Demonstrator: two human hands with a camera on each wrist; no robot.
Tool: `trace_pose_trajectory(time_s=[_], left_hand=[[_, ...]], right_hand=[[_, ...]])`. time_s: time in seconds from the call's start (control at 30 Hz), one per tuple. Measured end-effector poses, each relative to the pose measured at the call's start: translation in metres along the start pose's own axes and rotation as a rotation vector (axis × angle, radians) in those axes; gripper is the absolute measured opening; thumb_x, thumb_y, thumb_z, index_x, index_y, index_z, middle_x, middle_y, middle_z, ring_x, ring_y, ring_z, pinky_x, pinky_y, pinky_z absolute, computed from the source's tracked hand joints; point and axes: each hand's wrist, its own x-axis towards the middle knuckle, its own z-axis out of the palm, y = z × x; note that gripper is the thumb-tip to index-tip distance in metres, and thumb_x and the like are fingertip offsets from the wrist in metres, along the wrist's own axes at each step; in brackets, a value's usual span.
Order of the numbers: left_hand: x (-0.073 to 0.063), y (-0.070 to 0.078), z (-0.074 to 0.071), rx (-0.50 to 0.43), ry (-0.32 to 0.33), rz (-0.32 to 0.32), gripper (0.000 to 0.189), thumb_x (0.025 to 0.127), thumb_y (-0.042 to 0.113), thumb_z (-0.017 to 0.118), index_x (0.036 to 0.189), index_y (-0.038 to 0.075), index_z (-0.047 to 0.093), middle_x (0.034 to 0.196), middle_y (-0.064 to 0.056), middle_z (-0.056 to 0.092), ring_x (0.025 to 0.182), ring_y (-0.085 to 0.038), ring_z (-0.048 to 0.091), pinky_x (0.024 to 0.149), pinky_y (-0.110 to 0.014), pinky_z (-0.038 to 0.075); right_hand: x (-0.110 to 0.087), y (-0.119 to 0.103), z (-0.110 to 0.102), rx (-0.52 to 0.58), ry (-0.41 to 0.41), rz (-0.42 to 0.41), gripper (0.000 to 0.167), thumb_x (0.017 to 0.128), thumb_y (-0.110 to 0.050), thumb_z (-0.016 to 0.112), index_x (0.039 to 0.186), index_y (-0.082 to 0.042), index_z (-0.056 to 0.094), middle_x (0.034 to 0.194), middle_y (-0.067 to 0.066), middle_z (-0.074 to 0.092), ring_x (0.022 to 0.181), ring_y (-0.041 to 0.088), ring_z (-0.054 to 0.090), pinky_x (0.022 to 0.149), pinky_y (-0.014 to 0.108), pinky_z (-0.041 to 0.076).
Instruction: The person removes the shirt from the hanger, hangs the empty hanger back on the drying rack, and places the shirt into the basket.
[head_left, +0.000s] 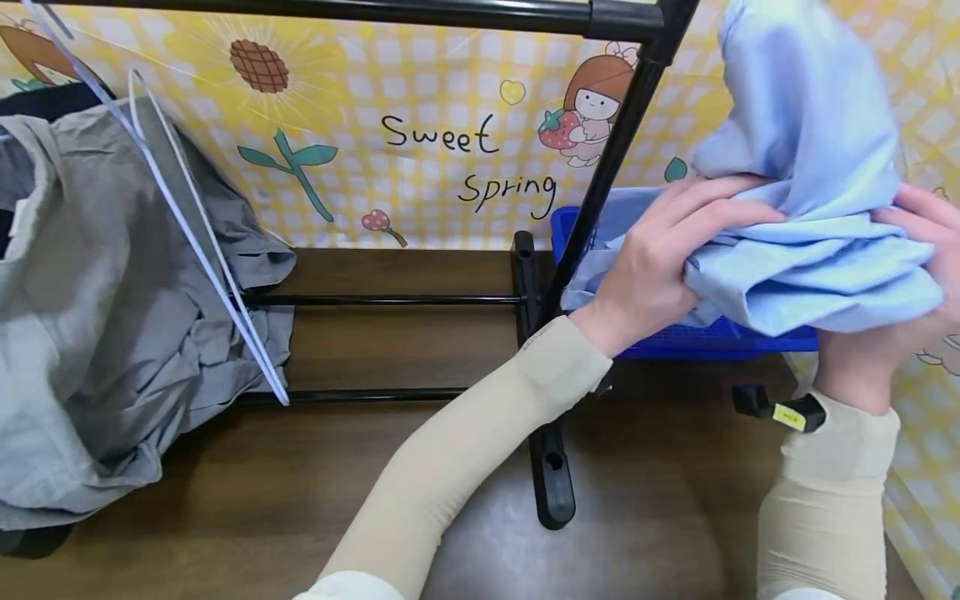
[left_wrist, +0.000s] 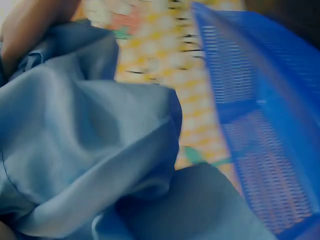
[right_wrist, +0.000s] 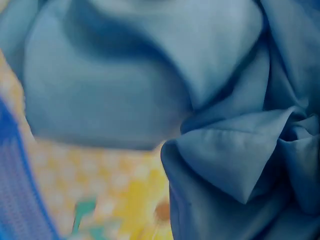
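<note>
A bunched light blue garment (head_left: 810,192) is held up at the right of the head view, its folds gathered between both hands. My left hand (head_left: 660,250) grips it from the left, fingers laid over the folds. On the other side my right hand (head_left: 926,267) holds the bunch, its palm partly hidden under the cloth. In the left wrist view the garment (left_wrist: 85,135) hangs in loose folds beside the basket. Crumpled blue cloth (right_wrist: 235,150) fills most of the right wrist view, where the fingers are hidden.
A blue plastic basket (head_left: 712,337) stands below the garment, behind the black rack's upright (head_left: 618,142). Grey clothes (head_left: 112,292) hang at left near a light-coloured hanger (head_left: 191,208). The rack's top bar (head_left: 375,10) crosses above; a printed yellow checked cloth (head_left: 420,83) covers the wall.
</note>
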Motion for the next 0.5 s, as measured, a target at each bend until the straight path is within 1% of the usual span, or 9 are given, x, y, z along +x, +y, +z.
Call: trace_pose_trajectory(time_s=[0.03,0.1,0.13,0.2,0.27,0.37,0.4,0.43,0.5], left_hand=[[-0.004,-0.008,0.006,0.011,-0.023,-0.03,0.022,0.097,0.006,0.067,0.118,0.001,0.071,0.131,-0.017,0.064,0.13,-0.017,0.05,0.114,-0.025,0.028],[-0.015,-0.023,0.018,0.048,-0.073,-0.1,0.028,0.095,0.009,0.072,0.122,0.002,0.07,0.135,-0.015,0.061,0.131,-0.017,0.049,0.114,-0.023,0.026],[-0.022,-0.03,0.022,0.078,-0.104,-0.143,0.033,0.093,0.01,0.074,0.124,0.003,0.069,0.136,-0.014,0.06,0.131,-0.018,0.049,0.114,-0.022,0.024],[-0.036,-0.043,0.028,0.132,-0.173,-0.234,0.042,0.088,0.005,0.076,0.129,0.006,0.067,0.14,-0.011,0.057,0.133,-0.02,0.046,0.115,-0.021,0.021],[-0.049,-0.052,0.03,0.196,-0.251,-0.331,0.053,0.083,0.0,0.076,0.134,0.009,0.064,0.144,-0.007,0.053,0.135,-0.02,0.043,0.115,-0.02,0.019],[-0.063,-0.061,0.033,0.343,-0.397,-0.471,0.066,0.081,-0.001,0.076,0.143,0.015,0.057,0.153,-0.004,0.045,0.14,-0.022,0.038,0.115,-0.022,0.022],[-0.066,-0.063,0.034,0.409,-0.457,-0.522,0.068,0.084,0.005,0.078,0.146,0.017,0.053,0.156,-0.004,0.041,0.142,-0.023,0.035,0.116,-0.024,0.022],[-0.068,-0.064,0.035,0.486,-0.523,-0.566,0.071,0.086,0.015,0.081,0.15,0.02,0.049,0.159,-0.004,0.037,0.145,-0.024,0.032,0.117,-0.028,0.022],[-0.071,-0.064,0.038,0.627,-0.651,-0.641,0.082,0.088,0.042,0.08,0.157,0.025,0.039,0.165,-0.004,0.026,0.15,-0.026,0.022,0.12,-0.035,0.019]], right_hand=[[-0.009,0.004,0.006,-0.039,0.1,0.069,0.031,0.095,0.002,0.05,0.074,0.008,0.072,0.093,0.005,0.074,0.1,0.02,0.066,0.097,0.025,0.043],[-0.011,0.034,0.0,-0.165,0.05,-0.007,0.028,0.095,-0.006,0.058,0.076,0.005,0.076,0.093,0.005,0.076,0.095,0.017,0.069,0.091,0.023,0.045],[-0.013,0.05,-0.003,-0.255,0.018,-0.06,0.023,0.092,-0.009,0.064,0.078,0.002,0.078,0.093,0.003,0.077,0.095,0.016,0.07,0.09,0.022,0.046],[-0.019,0.078,-0.009,-0.305,-0.08,-0.097,0.021,0.092,-0.011,0.066,0.081,0.002,0.078,0.095,0.004,0.077,0.094,0.015,0.07,0.089,0.021,0.047],[-0.025,0.103,-0.015,-0.312,-0.217,-0.119,0.016,0.091,-0.006,0.066,0.085,0.002,0.078,0.099,0.007,0.077,0.097,0.017,0.07,0.091,0.022,0.049],[-0.032,0.13,-0.022,-0.36,-0.431,-0.095,0.017,0.088,0.003,0.063,0.092,0.001,0.079,0.105,0.008,0.076,0.102,0.022,0.07,0.094,0.024,0.048],[-0.034,0.136,-0.024,-0.396,-0.508,-0.078,0.021,0.087,0.006,0.061,0.097,0.0,0.079,0.109,0.008,0.075,0.105,0.025,0.069,0.096,0.028,0.049],[-0.035,0.141,-0.025,-0.439,-0.592,-0.053,0.025,0.085,0.007,0.061,0.102,-0.001,0.078,0.114,0.008,0.074,0.108,0.029,0.068,0.098,0.033,0.048],[-0.036,0.148,-0.028,-0.54,-0.79,0.011,0.031,0.085,0.003,0.067,0.115,0.0,0.074,0.126,0.015,0.068,0.119,0.04,0.06,0.103,0.047,0.044]])
